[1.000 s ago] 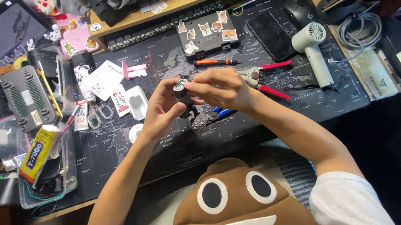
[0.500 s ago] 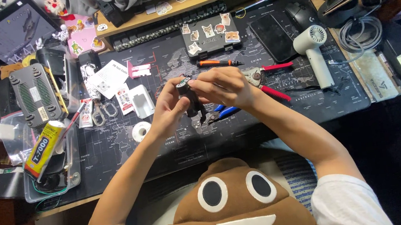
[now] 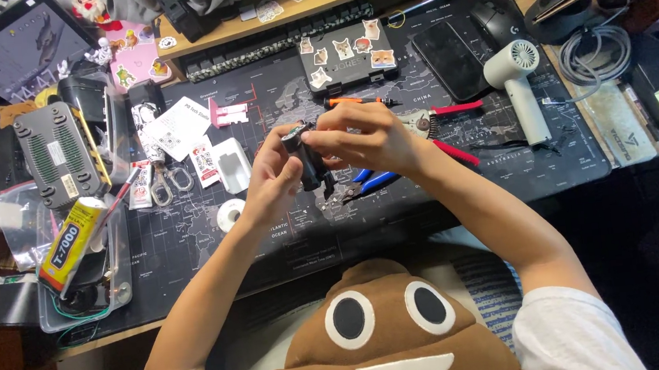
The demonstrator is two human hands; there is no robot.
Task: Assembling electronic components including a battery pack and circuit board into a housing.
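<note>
Both of my hands hold a small black device (image 3: 310,162) above the dark map-printed desk mat (image 3: 285,231). My left hand (image 3: 273,179) grips its left side from below. Fingers of my right hand (image 3: 361,138) pinch its top end. Blue-handled pliers (image 3: 369,182) lie on the mat just under my right hand. Red-handled cutters (image 3: 446,134) lie behind my right wrist. An orange-handled screwdriver (image 3: 353,102) lies beyond my hands.
A white hand-held blower (image 3: 518,82) stands right of a black phone (image 3: 447,49) and mouse (image 3: 496,21). A stickered black case (image 3: 348,55), a tape roll (image 3: 230,215), paper cards (image 3: 178,128), a yellow glue tube (image 3: 71,243) in a clear tray and a brown plush cushion (image 3: 383,328) surround me.
The hands have turned the black device a little and stayed in place above the mat. The camera view has shifted slightly.
</note>
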